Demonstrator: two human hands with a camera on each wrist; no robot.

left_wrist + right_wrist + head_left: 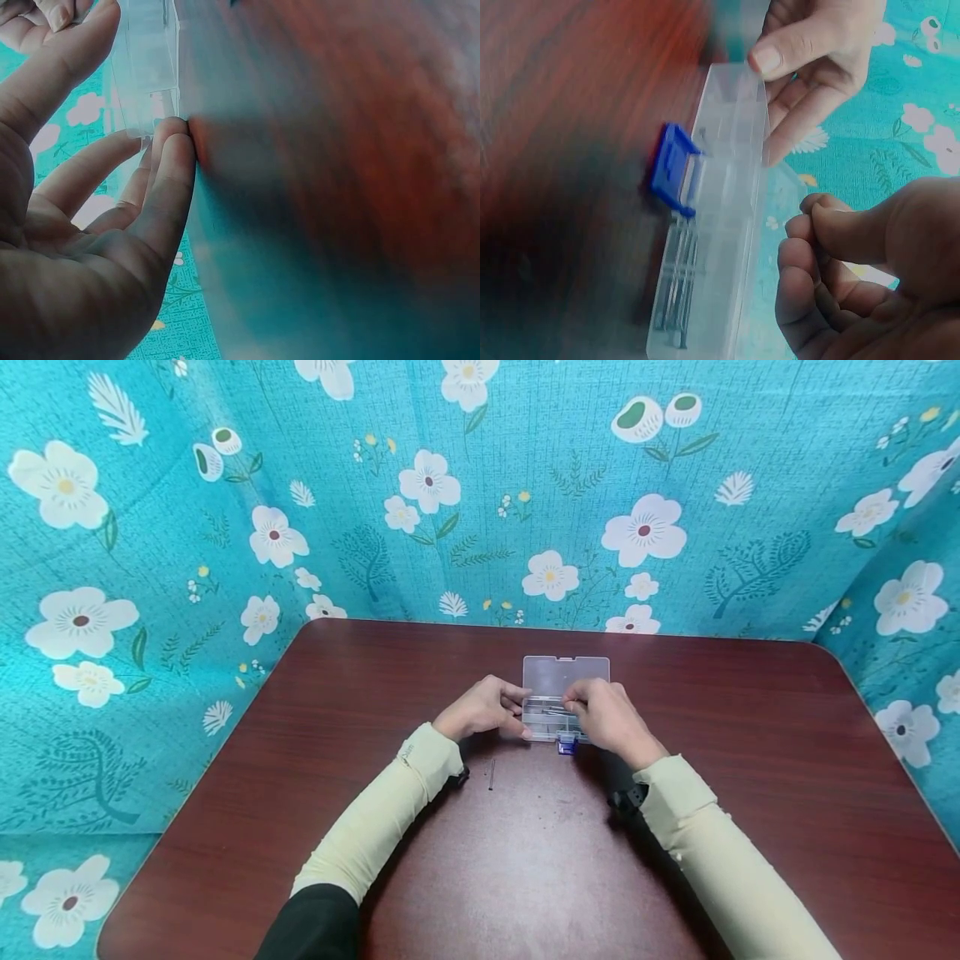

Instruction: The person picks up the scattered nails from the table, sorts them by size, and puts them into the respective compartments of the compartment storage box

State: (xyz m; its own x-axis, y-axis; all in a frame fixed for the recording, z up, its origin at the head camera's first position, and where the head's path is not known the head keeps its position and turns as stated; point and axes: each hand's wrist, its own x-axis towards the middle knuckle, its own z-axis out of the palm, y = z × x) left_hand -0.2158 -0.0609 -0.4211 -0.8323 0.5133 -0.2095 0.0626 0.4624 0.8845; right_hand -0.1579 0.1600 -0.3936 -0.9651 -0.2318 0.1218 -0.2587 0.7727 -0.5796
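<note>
A clear plastic compartment box [545, 719] lies on the table with its lid [558, 675] raised at the back. Its blue latch [675, 171] hangs down at the front. My left hand [486, 708] holds the box's left end, thumb at the front corner and fingers along the side. Over the right half of the box, my right hand [611, 717] has thumb and index finger pinched together, apparently on a thin metal piece [557, 709] that is mostly hidden. Several long thin metal screws or nails [676, 289] show through the box wall.
A thin dark screw or nail [491, 774] lies on the brown table [420, 660], in front and to the left of the box. Small specks lie near it. Blue flowered cloth [480, 527] hangs behind the table and at its sides.
</note>
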